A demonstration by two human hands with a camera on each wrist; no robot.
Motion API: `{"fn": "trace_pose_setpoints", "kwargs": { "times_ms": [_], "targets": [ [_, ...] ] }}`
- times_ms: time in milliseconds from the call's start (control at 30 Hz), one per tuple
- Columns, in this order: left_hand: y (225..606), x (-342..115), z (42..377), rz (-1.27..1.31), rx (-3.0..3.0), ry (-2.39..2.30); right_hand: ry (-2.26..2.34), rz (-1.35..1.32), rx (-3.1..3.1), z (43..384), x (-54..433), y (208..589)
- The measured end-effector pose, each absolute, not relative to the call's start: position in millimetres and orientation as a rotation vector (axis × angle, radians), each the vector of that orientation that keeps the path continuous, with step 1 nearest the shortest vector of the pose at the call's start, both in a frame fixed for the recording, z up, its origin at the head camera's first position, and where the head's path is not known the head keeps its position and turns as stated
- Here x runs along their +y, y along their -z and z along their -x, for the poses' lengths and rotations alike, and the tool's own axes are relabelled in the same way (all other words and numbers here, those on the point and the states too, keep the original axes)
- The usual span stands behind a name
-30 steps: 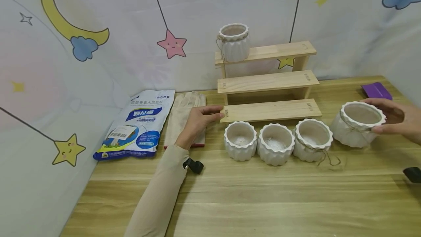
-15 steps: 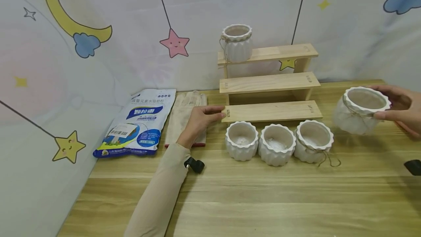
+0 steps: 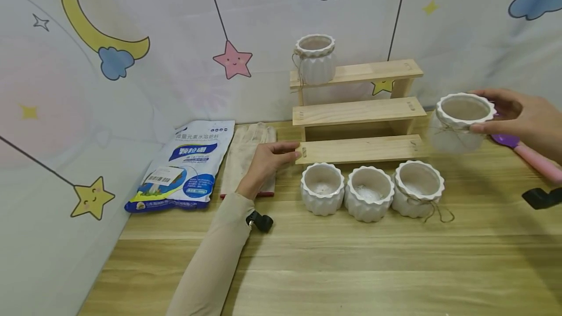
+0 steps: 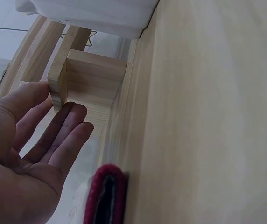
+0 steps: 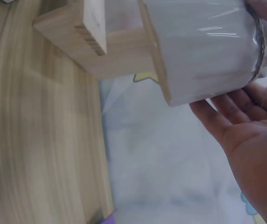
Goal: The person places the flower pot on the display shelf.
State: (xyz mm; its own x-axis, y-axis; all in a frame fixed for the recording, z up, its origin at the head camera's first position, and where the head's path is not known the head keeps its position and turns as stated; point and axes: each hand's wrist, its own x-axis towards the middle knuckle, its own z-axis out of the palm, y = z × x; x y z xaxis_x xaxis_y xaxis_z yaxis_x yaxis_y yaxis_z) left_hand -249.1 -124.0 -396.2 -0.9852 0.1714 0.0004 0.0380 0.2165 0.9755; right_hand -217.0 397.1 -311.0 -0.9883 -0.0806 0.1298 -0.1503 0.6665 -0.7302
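My right hand (image 3: 524,118) holds a white fluted ceramic flower pot (image 3: 454,135) by its side, with twine tied round its neck. The pot is in the air beside the right end of a three-step wooden plant stand (image 3: 360,150). At the stand's left end, my left hand (image 3: 269,162) pinches the lowest board between thumb and fingers; the left wrist view shows this hand (image 4: 31,154) at the board's end. Another twine-tied pot (image 3: 318,69) stands on the left of the top step. Three pots, a left one (image 3: 322,203), a middle one (image 3: 369,206) and a right one (image 3: 408,204), line the stand's front.
A blue and white fertilizer bag (image 3: 182,165) lies at the left of the wooden table (image 3: 351,267). Beside it are folded cloth gloves (image 3: 239,160). A purple trowel with a pink handle (image 3: 537,162) lies partly behind my right hand. A printed cloth backdrop (image 3: 184,23) hangs behind.
My right hand has raised the pot off the table and carried it up and leftward, close to the stand. More of the trowel shows. My left hand has stayed at the lowest board.
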Motion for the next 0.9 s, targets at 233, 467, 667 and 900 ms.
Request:
{"fn": "trace_pose_setpoints", "kwargs": {
  "times_ms": [233, 467, 667, 900],
  "targets": [
    [395.8, -122.7, 248.4, -0.201, 2.352, -1.907, -1.348, -0.216, -2.678, 232.6, 378.8, 290.9],
    [397.1, -123.3, 249.7, -0.21, 2.367, -1.898, -1.294, -0.238, -2.671, 250.0, 360.4, 275.0],
    [397.0, -123.8, 249.1, -0.21, 2.367, -1.897, -1.506, -0.247, -2.622, 262.5, 344.0, 264.5],
    [395.9, -124.1, 250.1, -0.213, 2.394, -1.875, -1.528, -0.244, -2.66, 272.9, 322.9, 252.7]
  ]
}}
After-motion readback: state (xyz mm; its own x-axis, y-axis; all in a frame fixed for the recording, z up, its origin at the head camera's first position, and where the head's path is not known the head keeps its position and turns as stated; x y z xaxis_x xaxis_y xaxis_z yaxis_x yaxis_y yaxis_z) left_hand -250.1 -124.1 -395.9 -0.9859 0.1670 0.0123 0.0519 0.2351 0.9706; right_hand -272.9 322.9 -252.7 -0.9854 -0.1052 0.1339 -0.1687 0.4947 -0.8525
